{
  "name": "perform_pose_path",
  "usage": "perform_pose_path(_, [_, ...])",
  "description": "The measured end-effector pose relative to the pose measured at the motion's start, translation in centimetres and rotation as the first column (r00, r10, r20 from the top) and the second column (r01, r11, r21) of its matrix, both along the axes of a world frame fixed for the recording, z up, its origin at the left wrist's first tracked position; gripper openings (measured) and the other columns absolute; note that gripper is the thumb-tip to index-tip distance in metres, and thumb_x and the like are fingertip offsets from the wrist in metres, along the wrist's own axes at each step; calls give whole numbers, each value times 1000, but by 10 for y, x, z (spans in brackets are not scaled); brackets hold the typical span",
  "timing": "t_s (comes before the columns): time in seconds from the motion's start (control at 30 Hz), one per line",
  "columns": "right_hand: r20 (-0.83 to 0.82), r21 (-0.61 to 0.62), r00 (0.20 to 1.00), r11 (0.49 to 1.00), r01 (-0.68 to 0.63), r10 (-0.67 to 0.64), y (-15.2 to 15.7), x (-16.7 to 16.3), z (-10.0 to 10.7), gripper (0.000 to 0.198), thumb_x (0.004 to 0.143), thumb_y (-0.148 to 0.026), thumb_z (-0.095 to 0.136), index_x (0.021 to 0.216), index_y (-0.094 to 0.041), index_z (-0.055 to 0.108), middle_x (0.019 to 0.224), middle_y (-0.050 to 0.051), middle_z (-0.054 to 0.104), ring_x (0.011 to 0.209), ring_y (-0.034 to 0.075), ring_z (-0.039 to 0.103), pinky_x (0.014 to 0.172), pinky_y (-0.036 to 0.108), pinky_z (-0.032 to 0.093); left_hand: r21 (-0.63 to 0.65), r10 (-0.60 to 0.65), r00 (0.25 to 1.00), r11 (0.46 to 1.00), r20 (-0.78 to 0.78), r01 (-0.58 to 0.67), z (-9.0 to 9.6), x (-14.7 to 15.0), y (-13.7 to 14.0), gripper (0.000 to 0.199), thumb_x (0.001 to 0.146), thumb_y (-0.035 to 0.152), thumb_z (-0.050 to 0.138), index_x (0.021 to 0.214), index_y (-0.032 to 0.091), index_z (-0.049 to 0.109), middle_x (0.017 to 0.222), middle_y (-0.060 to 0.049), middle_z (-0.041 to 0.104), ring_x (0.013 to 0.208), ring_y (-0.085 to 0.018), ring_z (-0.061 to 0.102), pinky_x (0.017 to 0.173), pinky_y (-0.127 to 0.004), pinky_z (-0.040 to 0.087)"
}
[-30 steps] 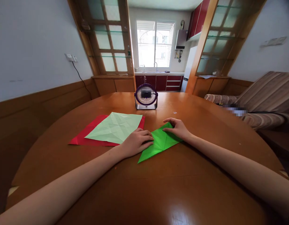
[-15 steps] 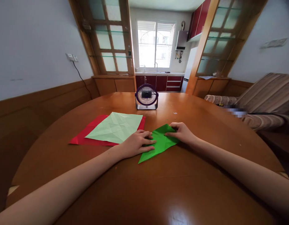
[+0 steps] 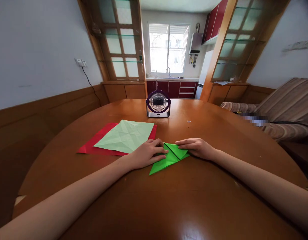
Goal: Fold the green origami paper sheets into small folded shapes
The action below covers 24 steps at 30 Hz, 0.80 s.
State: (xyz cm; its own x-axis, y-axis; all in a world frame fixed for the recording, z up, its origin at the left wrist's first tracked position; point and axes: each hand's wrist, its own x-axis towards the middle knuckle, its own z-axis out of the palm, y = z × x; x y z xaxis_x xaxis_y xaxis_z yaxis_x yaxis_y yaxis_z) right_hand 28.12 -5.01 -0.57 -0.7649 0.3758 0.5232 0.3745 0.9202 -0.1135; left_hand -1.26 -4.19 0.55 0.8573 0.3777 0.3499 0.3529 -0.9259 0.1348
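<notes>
Your left hand (image 3: 147, 154) rests its fingers on the green paper (image 3: 169, 162) at its ten o'clock side, while your right hand (image 3: 197, 147) lays its fingers on the folded flap (image 3: 180, 151) at two. A dark line runs along the flap's edge, and one sharp corner points to eight o'clock on the brown table (image 3: 194, 200). At ten from that paper, a creased pale green sheet (image 3: 126, 134) lies over a red sheet (image 3: 86, 147). A purple fan (image 3: 158, 102) stands between eleven and twelve; beyond it, a window (image 3: 176, 50) is at twelve. A striped armchair (image 3: 291, 100) sits at two.
</notes>
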Motion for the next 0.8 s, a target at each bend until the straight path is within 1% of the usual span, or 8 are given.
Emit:
perform_pose_path(0.07, [33,16,999,1000,3,-3,-1,2,1,33,96,-14,44,120,-22,64,124,8,66,106,17,67,87,30,58,6,1,1000,1000,0,-1,-1,0,1,30,97,38,49,116,22,67,123,-11,57,113,-23,57,95,-38,45])
perform_pose_path(0.13, [65,45,998,999,4,-7,-3,2,2,33,96,-14,43,120,-21,64,124,8,67,106,17,68,86,30,58,13,2,1000,1000,-3,-2,-2,0,1,30,97,38,48,116,23,66,138,-12,50,121,-25,54,99,-40,43])
perform_pose_path(0.2, [92,84,996,996,3,-11,-3,2,3,32,96,-14,44,120,-20,65,123,9,67,106,18,68,86,30,59,9,5,1000,1000,-15,-5,-2,0,1,30,97,38,47,116,23,66,145,-11,46,125,-26,52,100,-41,43])
perform_pose_path(0.33, [141,170,990,985,-18,-7,-3,0,3,33,95,-12,43,120,-19,65,122,8,68,109,19,67,87,31,59,-8,-11,999,1000,-31,11,-1,1,2,30,98,37,47,117,22,64,141,-10,52,127,-24,52,101,-41,42])
perform_pose_path(0.47, [199,223,980,975,-18,-28,-3,1,2,36,94,-10,42,121,-18,64,124,8,67,111,19,65,89,32,58,21,-28,999,999,-29,28,0,1,2,30,98,36,45,116,20,63,142,-10,51,128,-23,51,103,-39,42])
perform_pose_path(0.53, [213,235,977,972,-23,-28,-3,1,2,37,94,-10,41,123,-19,63,125,8,66,113,19,64,91,32,58,32,-22,999,999,-42,24,0,1,2,30,98,36,45,116,20,63,141,-10,52,127,-23,52,103,-39,42])
perform_pose_path(0.7, [225,233,974,969,-82,29,-5,-1,5,38,95,-11,39,126,-17,61,128,9,64,121,21,59,96,36,55,52,1,997,999,-78,3,1,3,-1,31,99,37,43,117,20,62,141,-10,52,125,-24,53,102,-41,43])
perform_pose_path(0.8, [231,227,972,970,-91,38,-6,-3,7,37,96,-12,40,125,-16,61,126,11,65,121,23,59,94,38,56,76,17,995,997,-102,-10,1,3,-1,35,99,37,41,126,20,57,140,-11,52,124,-25,54,101,-42,44])
